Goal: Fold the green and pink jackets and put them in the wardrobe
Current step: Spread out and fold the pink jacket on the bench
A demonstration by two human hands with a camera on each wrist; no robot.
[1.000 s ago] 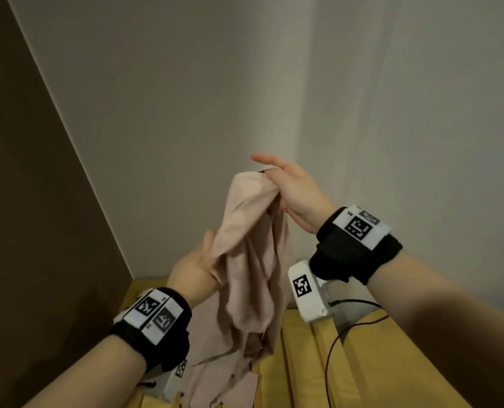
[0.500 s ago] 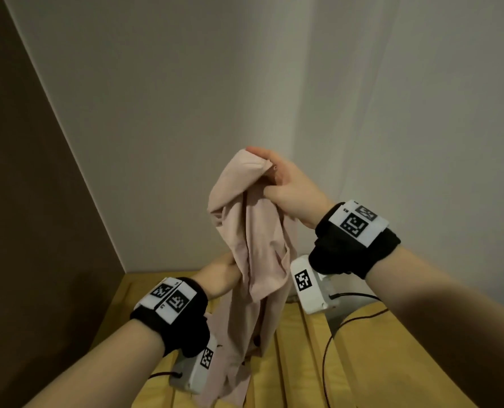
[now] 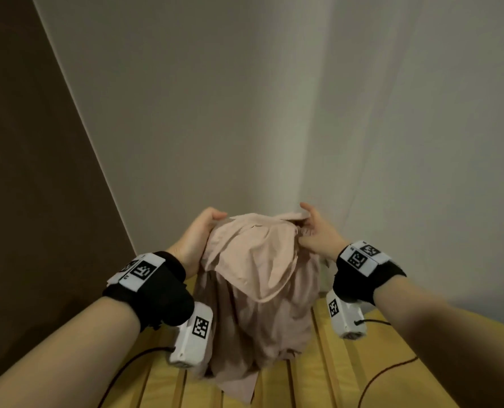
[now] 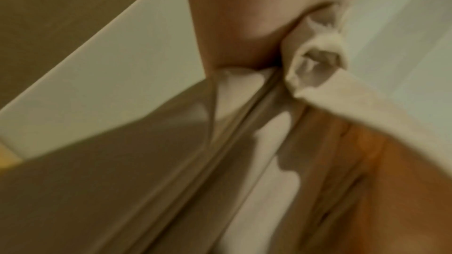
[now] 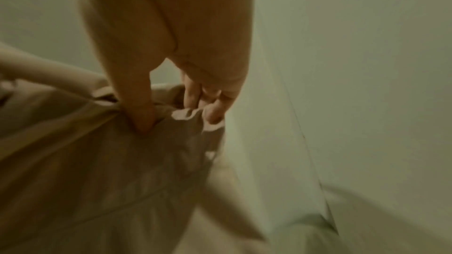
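Pink jacket held up by both hands

The crumpled pale pink fabric jacket (image 3: 256, 278) hangs between both hands above the yellow slatted wooden surface (image 3: 327, 375), near the grey wall corner (image 3: 318, 113). From the head, the left hand (image 3: 196, 238) grips its upper left edge with curled fingers. Only the right wrist view shows the right hand (image 5: 186, 76) pinching gathered cloth between thumb and fingertips (image 5: 212, 113). The left wrist view is blurred
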